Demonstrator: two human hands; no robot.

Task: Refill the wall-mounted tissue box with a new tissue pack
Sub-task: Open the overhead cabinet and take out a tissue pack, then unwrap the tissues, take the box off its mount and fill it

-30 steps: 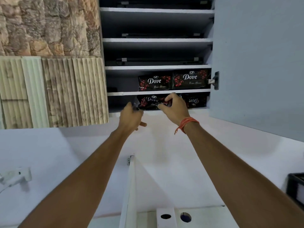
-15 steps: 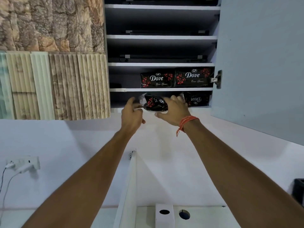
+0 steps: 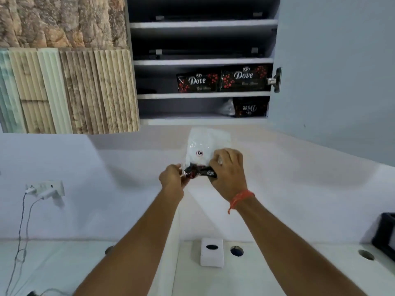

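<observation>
Both arms raised, extended forward. Left hand (image 3: pixel 172 177) pinches lower left corner of tissue pack (image 3: pixel 203 154); right hand (image 3: pixel 228 167) grips its lower right edge. Pack held upright in air below open cabinet (image 3: pixel 203 120), above counter (image 3: pixel 277 274).

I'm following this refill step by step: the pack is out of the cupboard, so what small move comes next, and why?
Probably lower the tissue pack toward the white tissue box below: both the left hand and right hand grip it, clear of the shelves.
</observation>
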